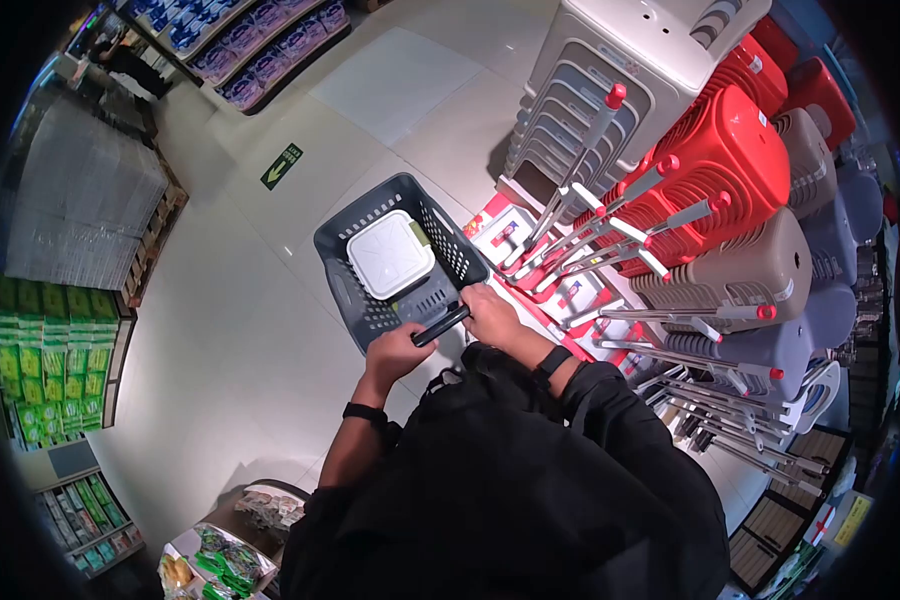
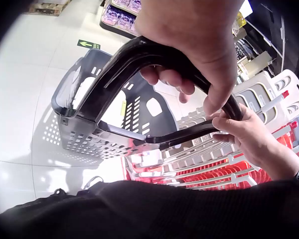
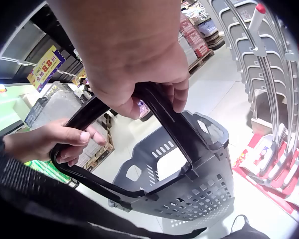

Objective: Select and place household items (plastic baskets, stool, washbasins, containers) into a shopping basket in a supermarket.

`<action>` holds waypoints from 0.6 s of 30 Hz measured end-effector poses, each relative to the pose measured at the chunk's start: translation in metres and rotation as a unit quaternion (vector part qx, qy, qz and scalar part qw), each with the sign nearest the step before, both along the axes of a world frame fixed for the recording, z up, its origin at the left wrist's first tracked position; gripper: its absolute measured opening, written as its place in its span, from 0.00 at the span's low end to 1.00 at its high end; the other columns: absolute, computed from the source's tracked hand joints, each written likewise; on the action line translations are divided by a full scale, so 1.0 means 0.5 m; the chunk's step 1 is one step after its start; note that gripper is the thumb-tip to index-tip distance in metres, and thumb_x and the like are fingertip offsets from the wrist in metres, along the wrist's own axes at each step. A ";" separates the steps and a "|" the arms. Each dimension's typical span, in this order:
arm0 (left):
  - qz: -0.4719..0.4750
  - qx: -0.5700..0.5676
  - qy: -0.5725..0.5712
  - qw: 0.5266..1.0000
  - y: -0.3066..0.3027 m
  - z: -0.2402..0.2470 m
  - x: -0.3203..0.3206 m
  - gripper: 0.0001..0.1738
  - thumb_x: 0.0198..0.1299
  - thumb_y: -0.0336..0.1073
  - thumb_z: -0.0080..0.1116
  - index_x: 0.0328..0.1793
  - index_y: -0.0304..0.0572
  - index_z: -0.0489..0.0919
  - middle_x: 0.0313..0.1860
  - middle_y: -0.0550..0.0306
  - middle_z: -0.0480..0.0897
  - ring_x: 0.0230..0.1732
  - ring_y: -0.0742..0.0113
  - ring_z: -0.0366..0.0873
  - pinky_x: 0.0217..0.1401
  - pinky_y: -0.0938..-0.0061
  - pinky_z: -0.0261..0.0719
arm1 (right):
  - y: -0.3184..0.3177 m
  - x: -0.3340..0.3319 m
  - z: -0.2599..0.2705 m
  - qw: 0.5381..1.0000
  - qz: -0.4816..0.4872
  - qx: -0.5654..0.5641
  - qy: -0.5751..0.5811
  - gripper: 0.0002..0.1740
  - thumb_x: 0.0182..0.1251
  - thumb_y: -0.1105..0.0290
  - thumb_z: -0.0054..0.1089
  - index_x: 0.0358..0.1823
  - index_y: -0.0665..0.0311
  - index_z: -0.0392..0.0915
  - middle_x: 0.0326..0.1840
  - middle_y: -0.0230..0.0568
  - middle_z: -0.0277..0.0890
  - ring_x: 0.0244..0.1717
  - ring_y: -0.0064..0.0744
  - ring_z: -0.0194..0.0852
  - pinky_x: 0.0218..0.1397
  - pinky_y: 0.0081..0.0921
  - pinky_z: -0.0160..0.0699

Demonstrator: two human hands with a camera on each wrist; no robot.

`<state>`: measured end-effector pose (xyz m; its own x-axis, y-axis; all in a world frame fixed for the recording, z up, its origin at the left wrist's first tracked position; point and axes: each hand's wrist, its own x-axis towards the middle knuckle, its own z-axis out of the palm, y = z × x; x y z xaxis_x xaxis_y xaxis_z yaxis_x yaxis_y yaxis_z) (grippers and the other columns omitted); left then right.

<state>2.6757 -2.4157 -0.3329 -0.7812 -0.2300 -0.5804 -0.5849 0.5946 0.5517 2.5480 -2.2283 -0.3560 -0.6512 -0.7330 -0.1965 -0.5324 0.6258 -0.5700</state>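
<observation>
Left hand (image 2: 199,50) and right hand (image 2: 254,134) grip the black handle (image 2: 108,85) of a basket (image 2: 75,129).

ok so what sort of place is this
Probably a supermarket or household-goods shop: there's a grey shopping basket, stacked red stools and a yellow-and-purple sign showing "8.8".

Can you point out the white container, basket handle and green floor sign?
White container (image 1: 386,253), head view, top face.
Basket handle (image 1: 441,326), head view, grip's middle.
Green floor sign (image 1: 281,167), head view, its centre.

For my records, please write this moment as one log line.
left hand: grips handle | right hand: grips handle | basket: holds white box
</observation>
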 end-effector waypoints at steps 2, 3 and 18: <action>-0.007 -0.019 -0.021 1.000 -0.018 0.008 -0.017 0.27 0.50 0.61 0.65 0.50 0.55 0.84 0.36 0.53 0.88 0.44 0.51 0.85 0.48 0.63 0.81 | -0.018 -0.008 0.001 1.000 0.006 0.000 -0.015 0.16 0.54 0.74 0.62 0.44 0.63 0.70 0.45 0.49 0.72 0.54 0.52 0.71 0.56 0.42 0.73; -0.014 -0.019 -0.024 0.999 -0.028 0.001 -0.021 0.27 0.50 0.61 0.65 0.50 0.55 0.84 0.36 0.53 0.88 0.44 0.51 0.85 0.48 0.63 0.81 | -0.028 -0.014 0.005 1.000 0.010 -0.007 -0.018 0.16 0.54 0.74 0.61 0.44 0.64 0.70 0.46 0.49 0.72 0.54 0.52 0.70 0.57 0.42 0.73; -0.042 -0.008 0.000 0.999 -0.154 -0.009 -0.107 0.26 0.50 0.57 0.68 0.50 0.51 0.85 0.38 0.51 0.87 0.45 0.49 0.85 0.50 0.60 0.81 | -0.123 -0.074 -0.034 0.997 0.005 -0.072 -0.028 0.19 0.52 0.75 0.62 0.46 0.63 0.69 0.46 0.50 0.71 0.54 0.54 0.70 0.54 0.44 0.73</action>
